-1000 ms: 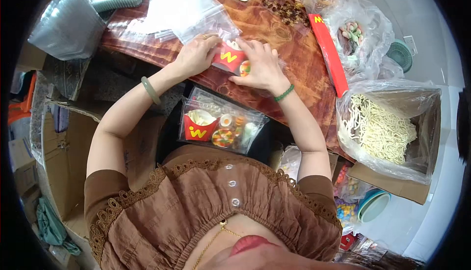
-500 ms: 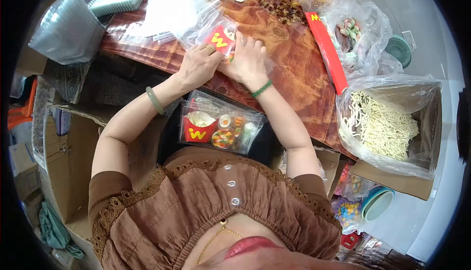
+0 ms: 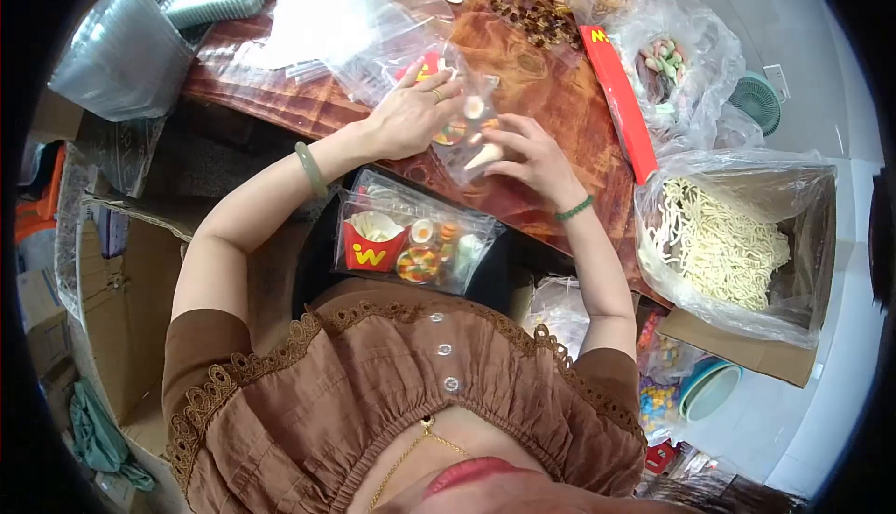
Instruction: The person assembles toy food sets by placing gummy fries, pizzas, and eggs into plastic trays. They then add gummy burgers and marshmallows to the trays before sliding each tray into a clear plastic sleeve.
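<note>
A clear plastic bag (image 3: 455, 161) lies on the wooden table, holding small toy food pieces. Through it I see a red fries carton (image 3: 429, 64) with a yellow logo, a small egg piece (image 3: 474, 106), a colourful round piece (image 3: 450, 132) and a pale piece near the lower end. Resting flat across the bag, my left hand (image 3: 415, 114) has its fingers stretched out and partly hides the carton. At the bag's right edge is my right hand (image 3: 537, 161), fingers apart and curved. Another filled bag (image 3: 411, 245) with a similar carton lies over my lap.
A stack of clear bags (image 3: 327, 19) and plastic trays (image 3: 121, 56) stand left. Brown pieces (image 3: 537, 19) lie at the back. To the right are a long red strip (image 3: 621, 103), a lined carton of pale noodle-like strands (image 3: 719, 248) and a green fan (image 3: 756, 103).
My right hand has moved right and toward me, off the carton to the bag's edge. My left hand has shifted right and flattened over the carton. More of the bag's contents show.
</note>
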A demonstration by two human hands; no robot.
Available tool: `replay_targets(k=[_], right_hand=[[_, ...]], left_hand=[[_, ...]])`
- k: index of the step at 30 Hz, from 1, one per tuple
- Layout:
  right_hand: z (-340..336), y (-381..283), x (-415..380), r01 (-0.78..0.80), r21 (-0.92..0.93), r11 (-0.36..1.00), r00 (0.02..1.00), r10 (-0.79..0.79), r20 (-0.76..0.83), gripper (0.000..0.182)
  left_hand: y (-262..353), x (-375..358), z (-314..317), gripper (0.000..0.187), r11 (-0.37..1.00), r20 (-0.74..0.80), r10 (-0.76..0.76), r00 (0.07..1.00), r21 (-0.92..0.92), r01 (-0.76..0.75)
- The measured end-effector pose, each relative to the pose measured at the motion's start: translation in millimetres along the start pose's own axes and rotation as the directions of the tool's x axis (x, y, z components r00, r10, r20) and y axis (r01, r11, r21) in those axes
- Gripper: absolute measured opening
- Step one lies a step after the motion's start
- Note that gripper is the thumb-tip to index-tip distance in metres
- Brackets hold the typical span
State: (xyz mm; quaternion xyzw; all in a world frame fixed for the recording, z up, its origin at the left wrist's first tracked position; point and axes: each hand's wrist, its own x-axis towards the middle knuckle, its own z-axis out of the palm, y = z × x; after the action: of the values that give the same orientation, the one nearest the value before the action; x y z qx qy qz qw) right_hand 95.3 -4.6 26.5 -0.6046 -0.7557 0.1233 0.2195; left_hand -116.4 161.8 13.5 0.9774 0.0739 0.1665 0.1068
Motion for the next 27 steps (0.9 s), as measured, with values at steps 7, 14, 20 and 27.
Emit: replay_targets(k=[7, 14, 20, 27], right_hand=[[-0.5, -21.2, 22.3, -0.151, 0.291, 0.945, 0.901, 0.253, -0.354, 0.057], [-99.5, -133.1, 29.4, 0.332, 0.253, 0.909, 0.821, -0.146, -0.552, 0.023], [-76.6, -174.5, 19.2, 0.106, 0.692, 0.714, 0.878, 0.259, -0.402, 0.015], [24.0, -87.1, 34.5, -0.437, 0.894, 0.101, 0.801, 0.495, 0.335, 0.028]], left_hand=[[64.9, 15.2, -34.2, 0.025, 0.897, -0.115, 0.275, 0.955, -0.327, -0.298], [86.6, 1.6, -191.6, 0.025, 0.596, -0.182, 0.181, 0.966, -0.761, -0.255], [61.4, -28.9, -189.6, 0.042, 0.169, 0.133, 0.048, 0.990, -0.978, 0.123], [9.1, -81.9, -51.8, 0.037, -0.197, 0.453, -0.364, 0.814, -0.892, 0.408]])
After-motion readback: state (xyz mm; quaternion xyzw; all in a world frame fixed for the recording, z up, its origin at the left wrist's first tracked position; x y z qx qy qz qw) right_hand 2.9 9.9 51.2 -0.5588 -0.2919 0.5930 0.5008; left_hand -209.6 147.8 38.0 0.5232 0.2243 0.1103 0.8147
